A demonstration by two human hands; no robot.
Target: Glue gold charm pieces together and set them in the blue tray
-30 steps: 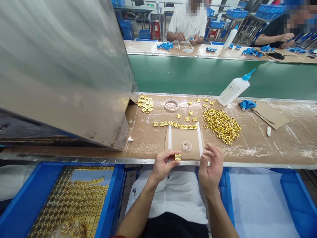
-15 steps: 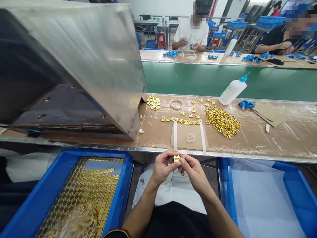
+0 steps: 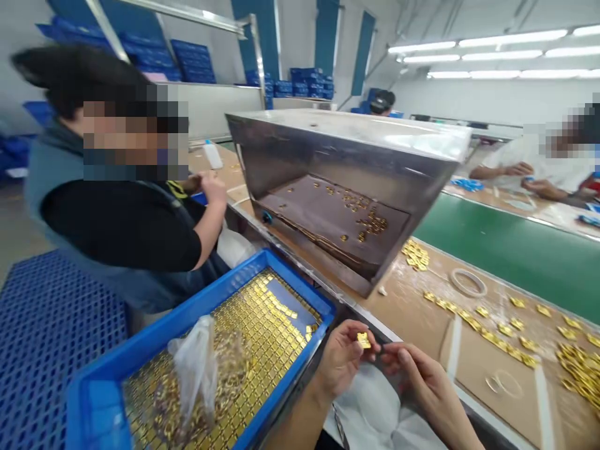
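My left hand pinches a small squarish gold metal piece between thumb and fingers, over my lap near the bench edge. Just to its right is my right hand, its thumb and fingers closed together. Whatever those fingertips may hold is too small to make out. Beyond my hands, a row of gold pieces runs along the bench, above a cardboard sheet with white tape strips. A clear ring lies on that cardboard.
At left, a blue tray holds rows of gold pieces and a plastic bag. A metal hood stands on the bench with gold pieces inside. A co-worker sits at left. A tape roll and gold rings lie at right.
My view has swung left, bringing the hood's inside and the co-worker into sight. My right hand has come away from the gold piece, which stays in my left hand.
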